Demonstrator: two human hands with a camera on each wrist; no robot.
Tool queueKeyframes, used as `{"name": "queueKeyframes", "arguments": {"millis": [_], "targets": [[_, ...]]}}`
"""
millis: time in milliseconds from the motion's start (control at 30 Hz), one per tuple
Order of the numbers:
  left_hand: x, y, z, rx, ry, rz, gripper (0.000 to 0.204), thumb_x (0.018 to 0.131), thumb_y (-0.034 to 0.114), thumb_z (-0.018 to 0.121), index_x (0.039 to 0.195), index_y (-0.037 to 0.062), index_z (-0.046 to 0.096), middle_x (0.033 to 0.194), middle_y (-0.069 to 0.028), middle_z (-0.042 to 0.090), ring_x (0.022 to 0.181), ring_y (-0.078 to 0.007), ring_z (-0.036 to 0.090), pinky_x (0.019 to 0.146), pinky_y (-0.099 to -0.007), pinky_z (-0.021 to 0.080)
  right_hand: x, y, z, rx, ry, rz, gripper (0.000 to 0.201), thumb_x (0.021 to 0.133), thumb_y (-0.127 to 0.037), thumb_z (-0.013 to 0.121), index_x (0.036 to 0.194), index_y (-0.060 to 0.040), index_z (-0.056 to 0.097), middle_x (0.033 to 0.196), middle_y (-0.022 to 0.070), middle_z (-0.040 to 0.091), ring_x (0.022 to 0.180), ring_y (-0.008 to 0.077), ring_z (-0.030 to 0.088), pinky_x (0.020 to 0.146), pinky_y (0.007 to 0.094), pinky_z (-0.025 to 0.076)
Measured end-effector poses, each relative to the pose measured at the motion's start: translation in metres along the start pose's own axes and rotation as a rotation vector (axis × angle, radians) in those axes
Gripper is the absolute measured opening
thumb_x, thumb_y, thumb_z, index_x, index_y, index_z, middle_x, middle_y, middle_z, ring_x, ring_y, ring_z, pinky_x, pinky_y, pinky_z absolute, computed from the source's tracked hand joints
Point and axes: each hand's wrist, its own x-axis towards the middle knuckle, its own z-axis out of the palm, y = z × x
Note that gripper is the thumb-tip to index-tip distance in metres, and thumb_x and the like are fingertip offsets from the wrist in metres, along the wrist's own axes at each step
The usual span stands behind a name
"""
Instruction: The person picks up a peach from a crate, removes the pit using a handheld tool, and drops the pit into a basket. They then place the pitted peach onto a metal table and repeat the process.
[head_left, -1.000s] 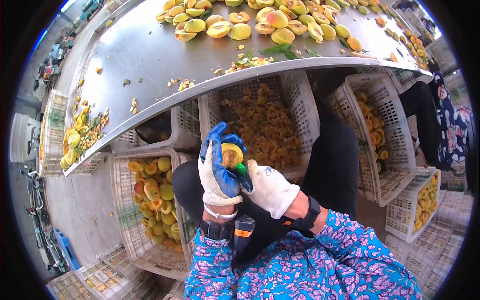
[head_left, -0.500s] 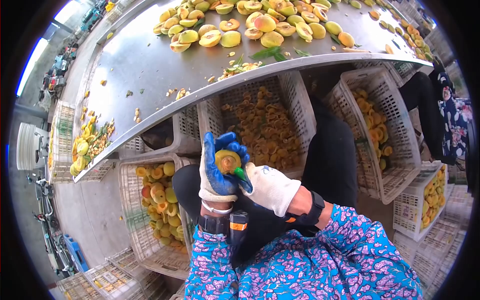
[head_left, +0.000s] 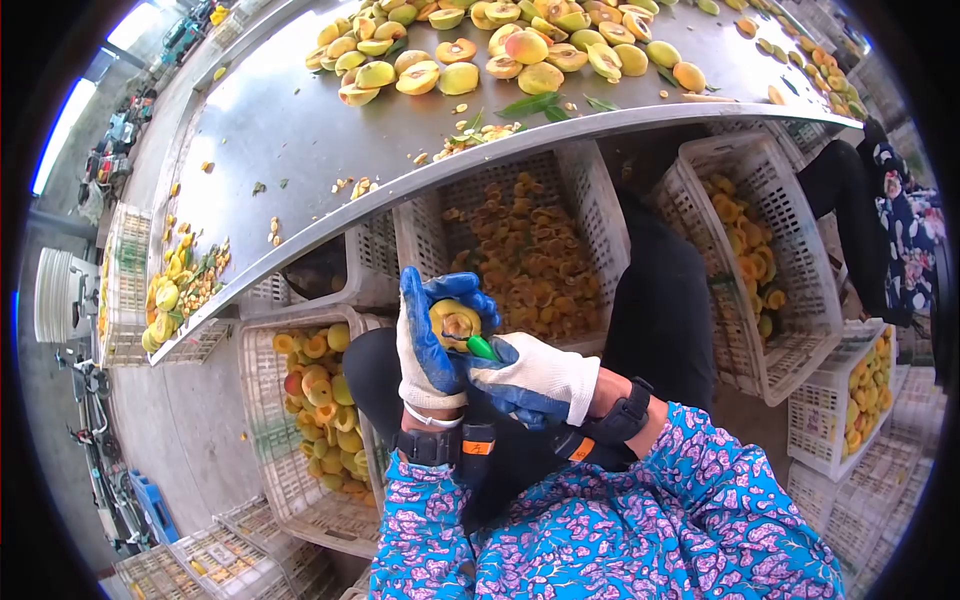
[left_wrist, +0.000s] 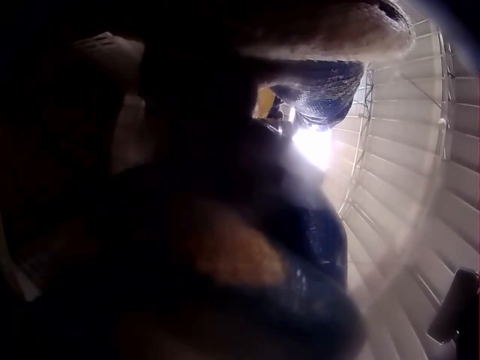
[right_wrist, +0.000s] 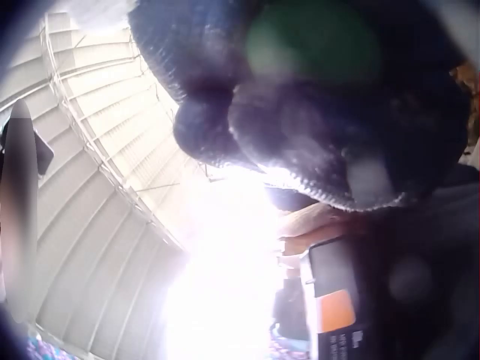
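Observation:
In the head view, the gloved left hand [head_left: 428,345] holds a yellow halved fruit [head_left: 455,322], cut face up, with its blue fingers curled round it. Close on the right, the gloved right hand [head_left: 535,378] grips a green-handled tool [head_left: 482,347], whose tip meets the fruit's middle; the blade itself is too small to make out. The right wrist view shows the green handle [right_wrist: 315,41] blurred among dark blue fingers [right_wrist: 300,127]. Most of the left wrist view is dark, with a bit of yellow fruit [left_wrist: 264,103] beside a blue finger [left_wrist: 322,94].
A metal table [head_left: 300,130] with fruit halves [head_left: 417,77] and pits runs across the front. Below it, a crate [head_left: 612,230] holds cut pieces [head_left: 535,260]. Other fruit crates stand at left [head_left: 255,400] and right [head_left: 790,370]. Another person's leg [head_left: 850,220] is at far right.
Both hands have shifted slightly left and down since a second ago, the fruit with them. The right hand has turned, so its blue palm side and curled fingers now show.

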Motion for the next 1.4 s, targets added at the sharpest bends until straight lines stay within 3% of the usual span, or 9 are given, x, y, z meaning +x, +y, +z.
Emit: {"name": "queueKeyframes", "arguments": {"millis": [167,300,400,600,767,900,1100,1267,1400], "targets": [[-0.003,0.003,0.001,0.013,0.057,0.044,0.052,0.094,0.053,0.045,0.087,0.0038,0.061,0.07,-0.0117,0.06,0.063,-0.0265,0.061,0.057,-0.0362,0.051,-0.017,-0.023,0.014,0.23,-0.034,0.207,0.025,0.092,-0.031,0.058,0.082,-0.0076,0.057,0.058,0.0005,0.05,0.041,0.0102,0.046,0.035,0.025,0.035],[-0.005,0.006,0.001,0.087,0.044,0.068,0.053,0.094,0.052,0.046,0.083,0.0028,0.06,0.065,-0.0116,0.058,0.057,-0.0255,0.059,0.052,-0.0345,0.049,0.005,0.004,0.017,-0.137,0.068,-0.148,0.027,0.092,-0.032,0.058,0.082,-0.0065,0.058,0.055,-0.001,0.047,0.037,0.0101,0.041,0.034,0.0258,0.034],[-0.004,0.01,0.001,0.117,0.027,0.008,0.059,0.093,0.054,0.047,0.08,-0.0007,0.062,0.062,-0.0124,0.061,0.052,-0.0221,0.06,0.05,-0.0315,0.05,-0.016,-0.017,-0.001,0.549,-0.287,0.314,0.025,0.095,-0.029,0.056,0.092,-0.0044,0.06,0.055,-0.0022,0.046,0.038,0.0081,0.041,0.035,0.0234,0.034],[-0.012,0.014,0.011,0.332,-0.096,-0.03,0.062,0.093,0.054,0.048,0.078,-0.0033,0.065,0.061,-0.0113,0.061,0.052,-0.0199,0.059,0.05,-0.0295,0.049,-0.029,-0.003,-0.002,0.811,-0.412,0.279,0.03,0.098,-0.029,0.051,0.097,-0.0001,0.056,0.054,-0.0045,0.041,0.035,0.0063,0.035,0.034,0.0217,0.028],[-0.012,0.012,0.008,0.531,-0.194,0.094,0.061,0.097,0.05,0.041,0.081,-0.0044,0.063,0.065,-0.0127,0.062,0.055,-0.0196,0.061,0.05,-0.0288,0.05,-0.033,-0.005,-0.001,0.683,-0.363,0.336,0.025,0.098,-0.029,0.051,0.096,-0.0045,0.055,0.054,-0.0051,0.041,0.037,0.0059,0.036,0.035,0.0217,0.03],[-0.013,0.016,0.007,0.52,-0.277,-0.034,0.065,0.098,0.051,0.037,0.082,-0.0053,0.064,0.07,-0.0141,0.064,0.056,-0.0198,0.062,0.052,-0.0294,0.052,-0.036,0.003,-0.005,0.796,-0.438,0.325,0.032,0.098,-0.033,0.05,0.094,-0.002,0.058,0.054,-0.0064,0.04,0.036,0.0032,0.033,0.035,0.0193,0.028],[-0.009,0.005,0.009,0.143,-0.122,-0.057,0.055,0.097,0.046,0.042,0.09,-0.0046,0.063,0.062,-0.0141,0.062,0.053,-0.0241,0.06,0.051,-0.0317,0.05,-0.035,0.0,0.0,0.963,-0.499,0.271,0.037,0.1,-0.032,0.045,0.099,0.0033,0.058,0.054,-0.0064,0.037,0.037,0.0036,0.034,0.036,0.0214,0.029],[-0.008,0.014,0.006,0.423,-0.209,-0.145,0.055,0.095,0.046,0.048,0.083,-0.0048,0.065,0.062,-0.0124,0.062,0.053,-0.0198,0.06,0.051,-0.0293,0.049,-0.042,-0.012,0.005,0.498,-0.223,0.318,0.032,0.097,-0.033,0.052,0.095,-0.0019,0.057,0.054,-0.0064,0.039,0.037,0.0029,0.033,0.035,0.0193,0.028],[-0.003,0.02,0.012,0.522,-0.291,-0.187,0.061,0.095,0.051,0.044,0.084,-0.0052,0.066,0.062,-0.0119,0.061,0.055,-0.0192,0.06,0.052,-0.0282,0.048,-0.041,0.0,-0.003,0.834,-0.477,0.325,0.034,0.098,-0.033,0.049,0.097,-0.0003,0.057,0.054,-0.0071,0.038,0.037,0.0024,0.033,0.036,0.0196,0.029]]}}
